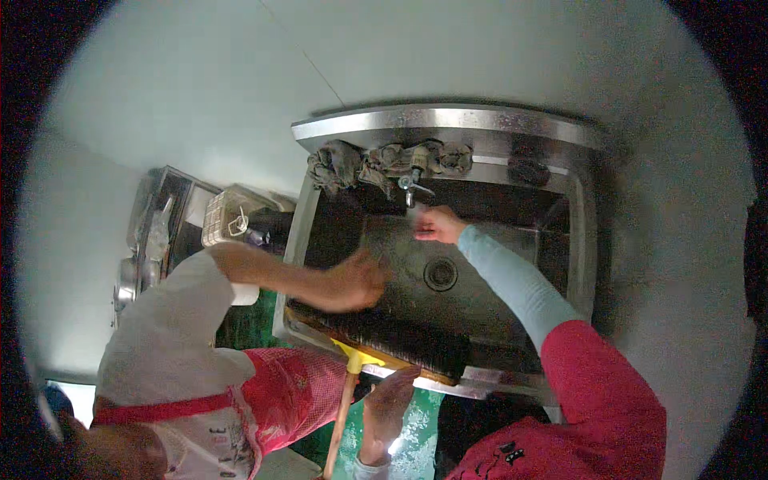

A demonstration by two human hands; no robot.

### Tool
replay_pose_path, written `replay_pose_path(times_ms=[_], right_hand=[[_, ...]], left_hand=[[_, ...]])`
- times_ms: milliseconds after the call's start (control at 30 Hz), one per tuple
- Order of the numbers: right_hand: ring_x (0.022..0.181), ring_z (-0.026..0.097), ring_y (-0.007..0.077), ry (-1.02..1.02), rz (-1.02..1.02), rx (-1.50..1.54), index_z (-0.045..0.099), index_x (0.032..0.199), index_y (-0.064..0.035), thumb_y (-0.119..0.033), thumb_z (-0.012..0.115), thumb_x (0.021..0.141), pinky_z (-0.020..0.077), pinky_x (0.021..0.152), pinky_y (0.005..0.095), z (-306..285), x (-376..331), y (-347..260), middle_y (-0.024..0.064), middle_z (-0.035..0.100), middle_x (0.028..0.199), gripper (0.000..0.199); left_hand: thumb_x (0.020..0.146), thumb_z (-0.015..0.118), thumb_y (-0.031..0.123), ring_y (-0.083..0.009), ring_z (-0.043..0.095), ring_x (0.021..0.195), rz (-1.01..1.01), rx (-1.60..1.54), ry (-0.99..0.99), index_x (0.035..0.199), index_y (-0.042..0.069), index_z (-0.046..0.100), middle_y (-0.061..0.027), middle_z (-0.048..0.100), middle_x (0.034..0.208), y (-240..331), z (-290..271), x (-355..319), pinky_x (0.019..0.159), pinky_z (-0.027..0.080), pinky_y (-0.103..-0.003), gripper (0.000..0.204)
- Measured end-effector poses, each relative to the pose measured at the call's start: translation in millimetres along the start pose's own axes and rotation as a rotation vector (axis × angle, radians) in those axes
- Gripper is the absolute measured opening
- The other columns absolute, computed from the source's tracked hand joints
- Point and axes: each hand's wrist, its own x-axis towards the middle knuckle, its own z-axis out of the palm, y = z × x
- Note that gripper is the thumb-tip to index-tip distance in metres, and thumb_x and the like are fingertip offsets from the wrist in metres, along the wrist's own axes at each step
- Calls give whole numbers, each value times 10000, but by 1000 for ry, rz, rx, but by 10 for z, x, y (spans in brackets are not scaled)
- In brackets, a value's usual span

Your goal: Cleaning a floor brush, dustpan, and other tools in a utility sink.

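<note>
While the broom lay across the near rim of the sink, likely so that its bristles drained into the basin, the left hand rested at that rim beside the wooden handle; whether it gripped anything could not be told. Farther in, a co-worker's hand reached from the left, blurred. Beyond the drain, the right hand was held loosely open, empty, just under the tap, with rags draped along the far ledge.
</note>
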Motion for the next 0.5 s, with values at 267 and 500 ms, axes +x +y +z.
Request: replay_pose_path(times_ms=[267, 500], right_hand=[[724, 483, 219, -189, -52, 470, 435, 819, -2, -143, 448, 749, 408, 704, 355, -800, 1000, 231, 96, 477, 787, 157], [625, 489, 264, 28, -507, -1539, 499, 746, -12, -244, 400, 757, 371, 604, 359, -598, 167, -133, 170, 492, 630, 252]], left_hand=[[740, 447, 44, -167, 465, 891, -68, -114, -81, 958, -49, 455, -115, 491, 960, -142, 487, 1088, 782, 363, -260, 237], [730, 460, 75, -157, 466, 795, 298, 531, -51, 991, -21, 421, -80, 482, 889, -609, 440, 2563, 711, 370, -235, 281]])
